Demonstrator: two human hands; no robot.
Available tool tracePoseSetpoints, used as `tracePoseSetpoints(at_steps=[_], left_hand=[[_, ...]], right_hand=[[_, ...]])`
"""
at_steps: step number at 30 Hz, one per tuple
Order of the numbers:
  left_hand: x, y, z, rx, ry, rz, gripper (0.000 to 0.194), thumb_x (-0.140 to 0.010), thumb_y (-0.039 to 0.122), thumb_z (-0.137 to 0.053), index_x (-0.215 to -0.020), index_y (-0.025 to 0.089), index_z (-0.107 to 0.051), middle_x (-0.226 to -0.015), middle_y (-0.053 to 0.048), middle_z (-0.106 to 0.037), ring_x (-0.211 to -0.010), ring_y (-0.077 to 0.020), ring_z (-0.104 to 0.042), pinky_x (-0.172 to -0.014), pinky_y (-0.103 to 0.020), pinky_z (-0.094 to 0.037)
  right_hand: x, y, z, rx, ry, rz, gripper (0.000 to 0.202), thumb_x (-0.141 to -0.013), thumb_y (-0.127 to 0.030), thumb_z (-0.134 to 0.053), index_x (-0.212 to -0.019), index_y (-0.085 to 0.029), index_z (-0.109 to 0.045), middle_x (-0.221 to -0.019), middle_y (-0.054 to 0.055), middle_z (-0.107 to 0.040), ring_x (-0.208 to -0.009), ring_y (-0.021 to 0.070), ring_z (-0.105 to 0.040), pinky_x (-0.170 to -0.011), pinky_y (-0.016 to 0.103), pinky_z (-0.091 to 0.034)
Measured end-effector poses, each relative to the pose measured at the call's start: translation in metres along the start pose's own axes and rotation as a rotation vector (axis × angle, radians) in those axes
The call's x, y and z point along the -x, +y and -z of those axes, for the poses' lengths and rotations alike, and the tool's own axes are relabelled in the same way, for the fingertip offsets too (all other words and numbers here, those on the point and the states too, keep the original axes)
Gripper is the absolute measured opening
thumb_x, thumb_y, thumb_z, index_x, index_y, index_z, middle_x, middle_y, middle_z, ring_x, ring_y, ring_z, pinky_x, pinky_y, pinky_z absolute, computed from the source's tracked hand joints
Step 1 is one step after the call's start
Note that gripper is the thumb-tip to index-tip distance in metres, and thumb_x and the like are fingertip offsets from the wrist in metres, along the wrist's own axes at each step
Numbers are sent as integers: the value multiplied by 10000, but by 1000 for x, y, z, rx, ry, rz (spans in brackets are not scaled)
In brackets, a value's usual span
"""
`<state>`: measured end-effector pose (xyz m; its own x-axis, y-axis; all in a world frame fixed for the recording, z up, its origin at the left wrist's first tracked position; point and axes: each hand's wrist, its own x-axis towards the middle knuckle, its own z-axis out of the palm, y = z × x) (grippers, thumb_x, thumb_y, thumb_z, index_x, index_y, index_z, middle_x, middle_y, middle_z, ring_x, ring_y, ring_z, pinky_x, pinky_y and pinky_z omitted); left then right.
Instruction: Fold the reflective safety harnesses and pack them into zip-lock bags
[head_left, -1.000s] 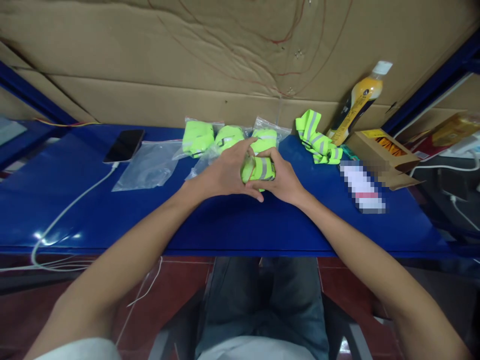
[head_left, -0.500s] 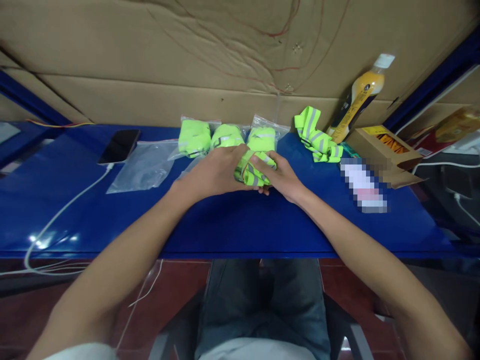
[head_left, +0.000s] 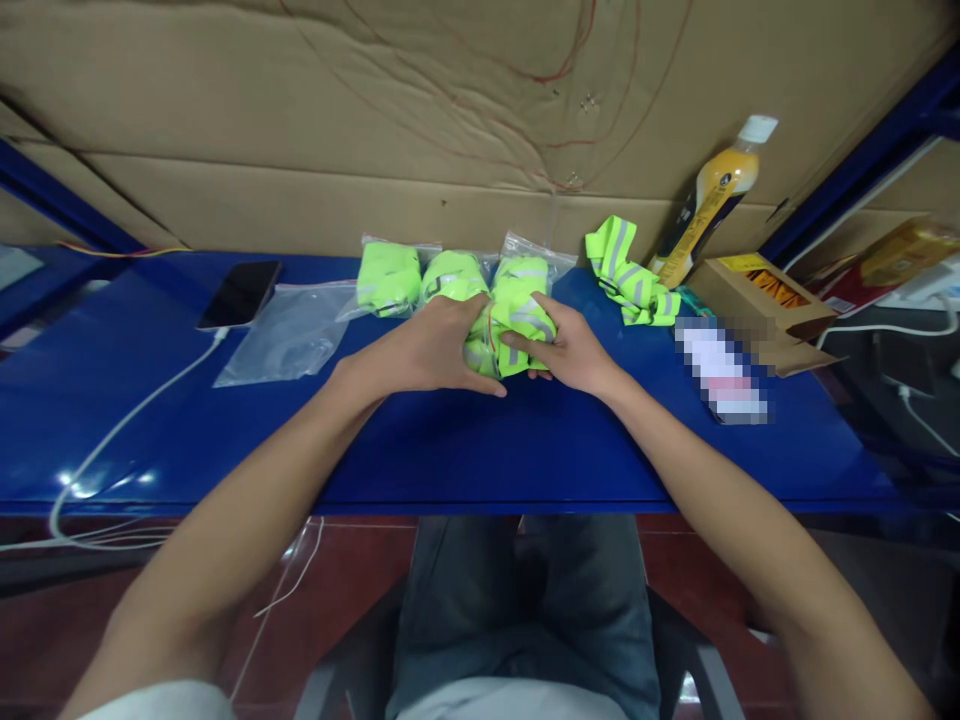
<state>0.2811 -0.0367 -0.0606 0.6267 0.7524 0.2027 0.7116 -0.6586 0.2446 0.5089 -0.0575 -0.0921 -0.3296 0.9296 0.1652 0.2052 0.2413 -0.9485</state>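
Note:
A bundled neon-yellow strap [head_left: 523,325] with grey reflective stripes is between my two hands, above the blue table. My left hand [head_left: 439,348] grips its left side, partly around clear plastic, with the thumb along the lower edge. On the right side, my right hand [head_left: 571,348] holds the bundle with its thumb on the front; some fingertips show below. Just behind are bagged neon bundles: one at the left [head_left: 388,278], one in the middle [head_left: 454,275] and one at the right [head_left: 525,268], which the held bundle partly covers.
A flat clear bag [head_left: 285,335] and a black phone [head_left: 238,293] with a cable lie left. To the right are a loose neon strap [head_left: 634,280], a yellow bottle [head_left: 705,215], an open cardboard box [head_left: 750,305] and a blurred-out item [head_left: 721,372]. Cardboard stands behind the table [head_left: 480,470].
My left thumb has moved down to the bundle's lower edge, and more of the bundle's left part and its plastic shows. The bundle has turned slightly between my hands.

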Motion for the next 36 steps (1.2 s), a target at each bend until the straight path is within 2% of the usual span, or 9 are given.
tracePoseSetpoints(at_steps=[4,8,11,13,18,21,27,32,36], left_hand=[[-2,1,3,95,-8,72,991,-623,663,-992,-1390,163,-611,-1146,-123,-778,-1098,-406,-735,-911,-412,-517],[-4,-2,11,235,-60,79,997,-571,672,-997,-1381,218,-633,-1222,-92,-777,-1133,-378,-728,-918,-406,-521],[-1,1,18,194,-5,111,1064,-567,678,-1000,-1430,215,-584,-1225,-109,-764,-1139,-379,-723,-913,-413,-534],[3,7,20,22,78,118,1099,-563,667,-1015,-1443,199,-552,-1264,-149,-743,-1201,-426,-704,-958,-448,-534],[7,12,11,-209,49,79,905,-684,534,-992,-1386,186,-538,-1216,-182,-736,-1178,-459,-715,-927,-442,-538],[3,2,7,-96,15,16,766,-735,542,-952,-1298,182,-578,-1117,-144,-749,-1082,-406,-740,-845,-382,-522],[-1,-7,15,-2,-55,-22,700,-635,595,-955,-1117,174,-671,-938,-72,-731,-914,-334,-710,-788,-350,-460],[-2,-3,16,107,-69,-31,587,-619,624,-923,-897,187,-646,-762,-2,-655,-751,-244,-647,-689,-312,-376],[-3,-1,14,214,-128,-41,550,-612,607,-923,-844,194,-643,-713,21,-613,-703,-207,-591,-656,-302,-347]], right_hand=[[-1,8,-3,303,108,279,238,-875,-317,-775,-1039,-221,-631,-972,50,-713,-779,225,-694,-693,350,-555],[-2,11,-5,435,94,424,232,-824,-197,-737,-1044,-213,-665,-1028,70,-725,-941,254,-691,-812,366,-564],[-1,6,-6,230,140,264,199,-875,-310,-785,-998,-227,-651,-892,29,-702,-677,190,-660,-580,312,-527],[0,0,-8,65,189,125,325,-874,-465,-836,-1008,-235,-650,-787,-3,-673,-507,157,-597,-438,296,-454],[1,-10,-11,-66,235,12,587,-765,-677,-898,-1047,-214,-675,-773,-6,-698,-418,149,-583,-350,292,-392],[1,-8,-8,69,189,95,578,-833,-715,-838,-1057,-204,-689,-780,-12,-704,-444,131,-574,-412,288,-416],[-2,4,4,516,99,360,495,-997,-663,-715,-1006,-169,-694,-839,52,-734,-698,172,-621,-671,308,-444],[-1,2,12,685,-62,376,357,-1062,-455,-708,-1217,-135,-688,-957,89,-762,-787,193,-660,-719,306,-409],[2,-11,14,899,-157,306,433,-1082,-540,-657,-1164,-117,-694,-838,78,-719,-690,186,-604,-645,315,-290]])
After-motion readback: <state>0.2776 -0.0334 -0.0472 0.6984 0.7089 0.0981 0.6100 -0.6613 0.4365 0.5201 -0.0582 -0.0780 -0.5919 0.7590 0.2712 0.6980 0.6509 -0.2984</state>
